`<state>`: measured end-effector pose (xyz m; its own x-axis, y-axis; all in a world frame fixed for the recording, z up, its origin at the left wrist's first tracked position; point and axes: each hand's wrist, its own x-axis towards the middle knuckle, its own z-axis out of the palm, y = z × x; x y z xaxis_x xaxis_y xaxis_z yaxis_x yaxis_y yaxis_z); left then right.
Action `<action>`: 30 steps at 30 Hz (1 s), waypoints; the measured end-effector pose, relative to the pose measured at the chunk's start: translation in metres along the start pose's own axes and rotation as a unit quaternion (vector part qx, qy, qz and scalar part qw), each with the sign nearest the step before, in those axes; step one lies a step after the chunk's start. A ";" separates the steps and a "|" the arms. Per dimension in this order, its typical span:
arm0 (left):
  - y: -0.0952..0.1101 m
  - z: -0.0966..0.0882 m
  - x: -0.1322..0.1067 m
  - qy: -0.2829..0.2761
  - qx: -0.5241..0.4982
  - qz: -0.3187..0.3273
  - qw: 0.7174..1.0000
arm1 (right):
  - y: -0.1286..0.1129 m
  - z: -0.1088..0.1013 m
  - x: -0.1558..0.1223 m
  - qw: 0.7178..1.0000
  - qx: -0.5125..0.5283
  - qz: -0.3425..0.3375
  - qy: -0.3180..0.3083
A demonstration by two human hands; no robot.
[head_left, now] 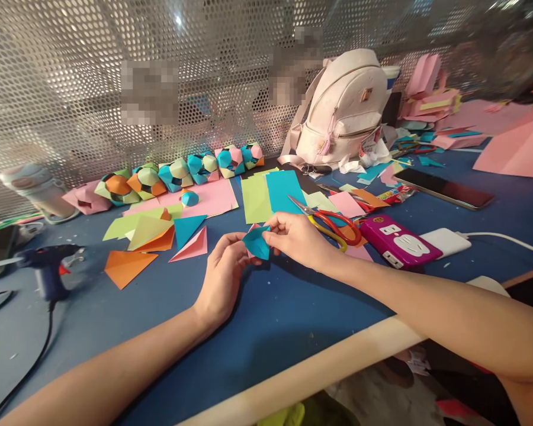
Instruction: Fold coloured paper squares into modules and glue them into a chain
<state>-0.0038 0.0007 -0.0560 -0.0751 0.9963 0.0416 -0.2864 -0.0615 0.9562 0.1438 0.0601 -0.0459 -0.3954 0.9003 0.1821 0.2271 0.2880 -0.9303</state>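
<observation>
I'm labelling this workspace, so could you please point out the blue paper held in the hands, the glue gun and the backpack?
Held blue paper (258,242): head view, middle of its visible face.
Glue gun (50,273): head view, upper handle.
Backpack (344,109): head view, front panel.

blue paper (258,243) | creased, pointed | pink paper (253,226) behind it | held up
</observation>
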 end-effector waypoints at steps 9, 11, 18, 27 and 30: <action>-0.006 -0.007 0.007 0.066 0.102 -0.034 0.992 | 0.003 0.009 -0.007 0.998 0.009 -0.061 -0.028; -0.006 -0.007 0.009 0.077 0.074 -0.044 0.993 | 0.001 0.007 -0.008 0.998 0.004 -0.053 -0.034; -0.006 -0.007 0.011 0.090 0.045 -0.023 0.995 | -0.005 0.006 -0.012 0.996 -0.062 -0.034 -0.057; -0.009 -0.008 0.011 0.075 0.044 0.016 0.996 | -0.004 0.010 -0.011 0.992 -0.045 0.036 -0.108; -0.008 -0.008 0.012 0.068 0.048 0.017 0.996 | -0.004 0.010 -0.011 0.992 -0.042 0.039 -0.110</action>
<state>-0.0098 0.0122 -0.0652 -0.2129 0.9762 0.0406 -0.1888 -0.0819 0.9786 0.1384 0.0463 -0.0476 -0.5566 0.8303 0.0291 0.3338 0.2555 -0.9074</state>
